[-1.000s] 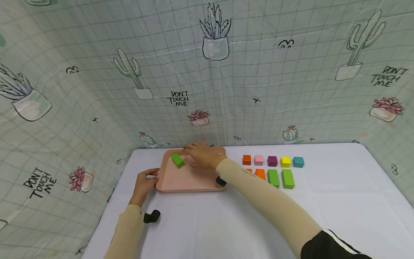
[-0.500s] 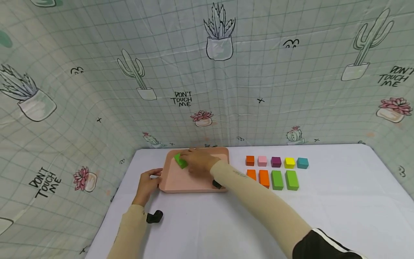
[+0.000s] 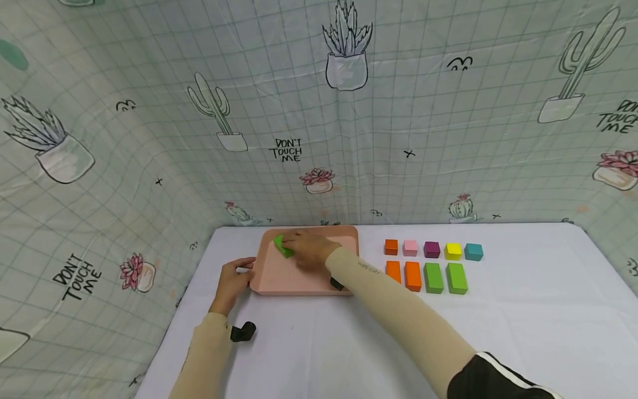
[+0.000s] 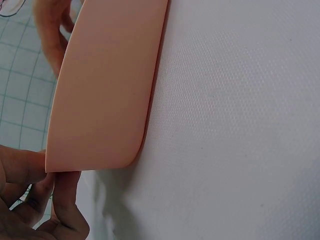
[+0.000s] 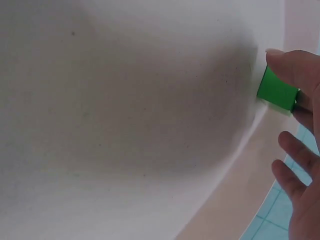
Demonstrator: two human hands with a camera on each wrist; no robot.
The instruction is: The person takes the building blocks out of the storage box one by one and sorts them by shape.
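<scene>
A pink tray (image 3: pixel 279 280) lies at the back left of the white table. On its far left part sits a green block (image 3: pixel 282 247), partly covered by my right hand (image 3: pixel 310 249). In the right wrist view, the thumb and a finger pinch that green block (image 5: pixel 276 94), while the other fingers are spread apart from it. My left hand (image 3: pixel 232 284) holds the tray's left edge. In the left wrist view, the thumb and fingers of this hand grip the wall at the tray's corner.
Right of the tray stands a row of small cubes: orange (image 3: pixel 391 247), pink (image 3: pixel 410 248), purple (image 3: pixel 431 250), yellow (image 3: pixel 453 251) and teal (image 3: pixel 474 252). Before them lie orange blocks (image 3: pixel 412 276) and green blocks (image 3: pixel 457 279). A patterned cloth (image 3: pixel 379 122) hangs behind the table.
My right hand has come down from the tray's far side onto the green block and now pinches it. The left hand stays at the tray's edge. The head view has shifted slightly.
</scene>
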